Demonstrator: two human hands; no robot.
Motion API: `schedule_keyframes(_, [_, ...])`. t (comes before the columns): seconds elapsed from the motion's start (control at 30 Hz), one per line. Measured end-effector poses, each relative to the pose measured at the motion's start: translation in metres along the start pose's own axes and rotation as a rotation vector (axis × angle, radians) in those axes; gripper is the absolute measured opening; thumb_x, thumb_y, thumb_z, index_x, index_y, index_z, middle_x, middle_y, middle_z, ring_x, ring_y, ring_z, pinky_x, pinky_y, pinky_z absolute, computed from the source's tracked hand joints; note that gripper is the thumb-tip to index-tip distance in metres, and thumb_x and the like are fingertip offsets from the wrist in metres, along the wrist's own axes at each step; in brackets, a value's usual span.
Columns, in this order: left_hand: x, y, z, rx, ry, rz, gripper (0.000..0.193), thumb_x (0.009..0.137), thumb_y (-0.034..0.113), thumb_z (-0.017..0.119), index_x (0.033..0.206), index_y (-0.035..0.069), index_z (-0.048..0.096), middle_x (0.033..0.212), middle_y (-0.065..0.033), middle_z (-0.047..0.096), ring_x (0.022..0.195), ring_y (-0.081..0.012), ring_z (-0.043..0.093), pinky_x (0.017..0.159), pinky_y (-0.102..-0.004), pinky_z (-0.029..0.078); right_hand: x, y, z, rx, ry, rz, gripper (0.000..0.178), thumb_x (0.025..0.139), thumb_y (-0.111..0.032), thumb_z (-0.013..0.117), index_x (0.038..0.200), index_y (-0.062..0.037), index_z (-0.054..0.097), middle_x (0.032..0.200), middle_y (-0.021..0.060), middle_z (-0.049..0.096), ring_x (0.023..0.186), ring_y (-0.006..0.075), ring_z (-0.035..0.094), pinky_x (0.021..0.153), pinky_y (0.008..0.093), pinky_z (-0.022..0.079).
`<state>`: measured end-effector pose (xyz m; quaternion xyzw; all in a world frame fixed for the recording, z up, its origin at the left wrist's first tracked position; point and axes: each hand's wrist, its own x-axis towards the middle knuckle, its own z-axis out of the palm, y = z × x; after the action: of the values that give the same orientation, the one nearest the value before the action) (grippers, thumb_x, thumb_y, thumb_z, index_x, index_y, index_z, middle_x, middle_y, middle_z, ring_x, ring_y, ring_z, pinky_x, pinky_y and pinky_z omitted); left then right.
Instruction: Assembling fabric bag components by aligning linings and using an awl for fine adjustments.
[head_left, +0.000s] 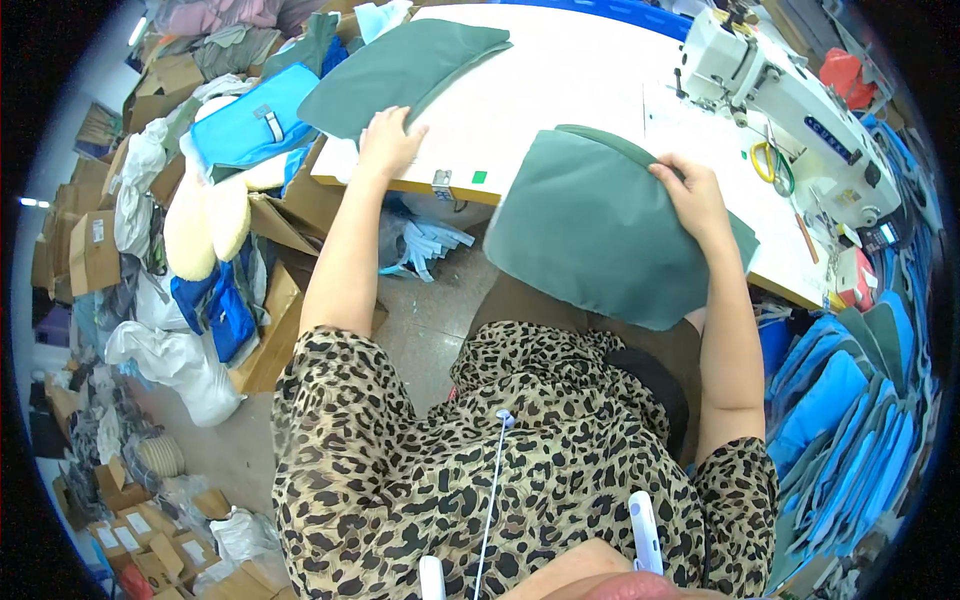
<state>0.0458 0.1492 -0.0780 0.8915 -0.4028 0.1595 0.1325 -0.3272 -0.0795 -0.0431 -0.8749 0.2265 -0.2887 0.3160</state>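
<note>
My right hand (692, 200) grips the upper right edge of a dark green fabric panel (590, 225), thumb and fingers closed on it. The panel hangs over the table's front edge above my lap, and another green layer shows behind its top edge. At the left, my left hand (390, 143) lies with its fingers stretched out and its thumb apart, at the near edge of a second pile of green fabric panels (405, 70). That pile rests on the left end of the white table (570, 70). Part of its near edge is hidden under my left hand.
A white sewing machine (800, 115) stands on the right of the table. Scissors (768, 165) lie beside it. Bright blue fabric (255, 118) and cardboard boxes (95, 250) crowd the left. Stacked blue and green pieces (845, 420) lie at my right.
</note>
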Motion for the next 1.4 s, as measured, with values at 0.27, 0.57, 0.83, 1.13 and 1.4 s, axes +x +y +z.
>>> schedule_keyframes(0.27, [-0.058, 0.172, -0.078, -0.012, -0.48, 0.247, 0.059, 0.085, 0.053, 0.045, 0.121, 0.007, 0.053, 0.113, -0.0182, 0.053, 0.106, -0.032, 0.052, 0.092, -0.0403, 0.041, -0.021, 0.01, -0.065, 0.098, 0.05, 0.089, 0.017, 0.086, -0.017, 0.059, 0.082, -0.001, 0.061, 0.067, -0.0022, 0.054, 0.065, 0.0054, 0.046, 0.061, 0.0213, 0.038])
schedule_keyframes(0.57, [0.039, 0.128, 0.007, -0.068, -0.116, 0.537, 0.04, 0.087, 0.037, 0.049, 0.122, 0.019, 0.054, 0.134, -0.0064, 0.044, 0.127, -0.0268, 0.035, 0.103, -0.0406, 0.031, -0.062, -0.001, -0.09, 0.181, -0.435, 0.06, 0.026, 0.091, -0.021, 0.05, 0.09, 0.001, 0.064, 0.078, 0.0055, 0.064, 0.078, 0.0123, 0.057, 0.073, 0.027, 0.045])
schedule_keyframes(0.83, [0.094, 0.149, -0.005, -0.138, -0.255, 0.352, 0.04, 0.088, 0.035, 0.052, 0.12, 0.011, 0.055, 0.116, -0.0135, 0.058, 0.11, -0.03, 0.053, 0.096, -0.0383, 0.04, -0.058, -0.017, 0.021, 0.117, -0.574, 0.139, 0.049, 0.089, -0.04, 0.05, 0.114, 0.0019, 0.055, 0.102, 0.019, 0.063, 0.092, 0.0301, 0.061, 0.083, 0.0356, 0.046])
schedule_keyframes(1.13, [0.13, 0.131, 0.001, -0.122, -0.499, 0.138, 0.069, 0.069, 0.039, 0.07, 0.119, -0.005, 0.052, 0.117, -0.0221, 0.055, 0.106, -0.0325, 0.055, 0.092, -0.0377, 0.042, -0.06, -0.025, 0.065, 0.426, -0.566, 0.352, 0.036, 0.085, -0.033, 0.06, 0.082, 0.003, 0.062, 0.063, 0.0064, 0.058, 0.057, 0.0129, 0.052, 0.058, 0.0297, 0.043])
schedule_keyframes(1.4, [0.105, 0.098, -0.083, -1.316, -0.61, -0.029, 0.031, 0.074, 0.012, 0.068, 0.103, 0.01, 0.056, 0.093, -0.0033, 0.059, 0.09, -0.0133, 0.055, 0.08, -0.028, 0.044, -0.067, -0.013, -0.04, 0.274, -0.179, 0.288, 0.022, 0.08, -0.022, 0.066, 0.08, 0.0, 0.063, 0.064, -0.0031, 0.052, 0.061, 0.0054, 0.043, 0.056, 0.0236, 0.038])
